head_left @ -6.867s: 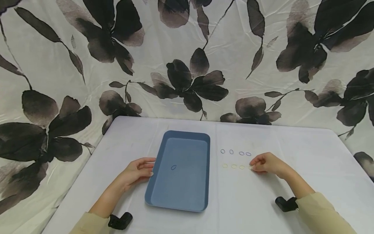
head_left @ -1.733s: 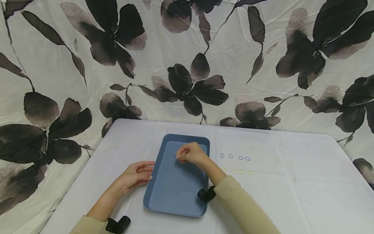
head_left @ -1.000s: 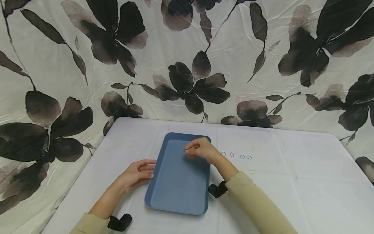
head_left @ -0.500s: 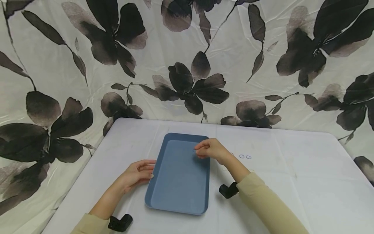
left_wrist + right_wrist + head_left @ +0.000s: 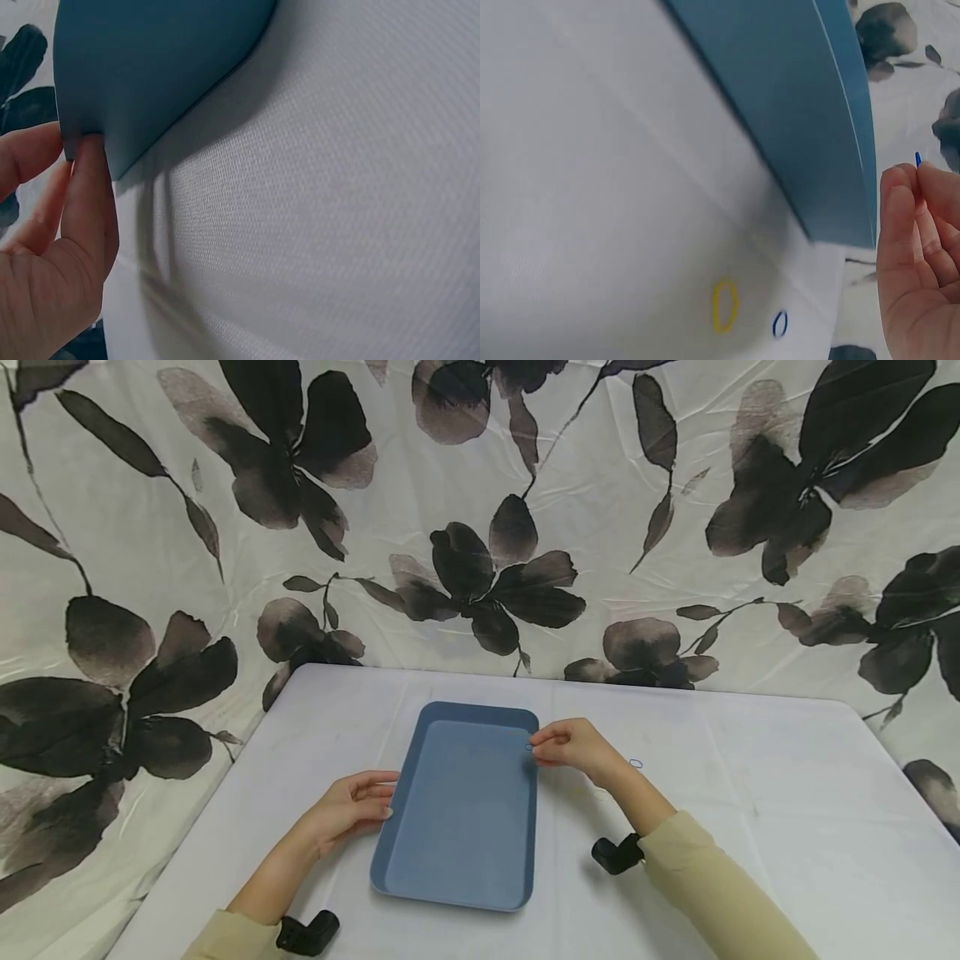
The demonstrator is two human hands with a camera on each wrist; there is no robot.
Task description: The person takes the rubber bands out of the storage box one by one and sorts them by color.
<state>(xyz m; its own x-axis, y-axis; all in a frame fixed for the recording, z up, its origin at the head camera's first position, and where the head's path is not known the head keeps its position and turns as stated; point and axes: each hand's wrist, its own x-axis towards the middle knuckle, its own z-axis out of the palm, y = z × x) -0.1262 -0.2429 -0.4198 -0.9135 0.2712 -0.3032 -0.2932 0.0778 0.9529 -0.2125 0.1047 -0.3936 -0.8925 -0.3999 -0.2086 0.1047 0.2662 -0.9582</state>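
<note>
A blue tray (image 5: 457, 827) lies on the white table. My left hand (image 5: 351, 810) holds its left rim, with fingertips on either side of the edge in the left wrist view. Between the thumb and fingertips of my right hand (image 5: 577, 747) is a small blue rubber band (image 5: 918, 159). That hand is over the tray's right rim, near the far corner. A second blue rubber band (image 5: 636, 763) lies on the cloth beyond my right wrist. The right wrist view also shows a yellow rubber band (image 5: 724, 306) on the cloth; my right arm hides most of the others.
White cloth (image 5: 750, 827) covers the table. A floral curtain (image 5: 645, 527) hangs behind its far edge. Black wrist-worn devices (image 5: 309, 933) sit at both sleeves, close above the cloth.
My right hand has gone from the yellow row to the tray, picked up the blue rubber band inside it, and carried it rightward to the right rim. The left hand keeps its place.
</note>
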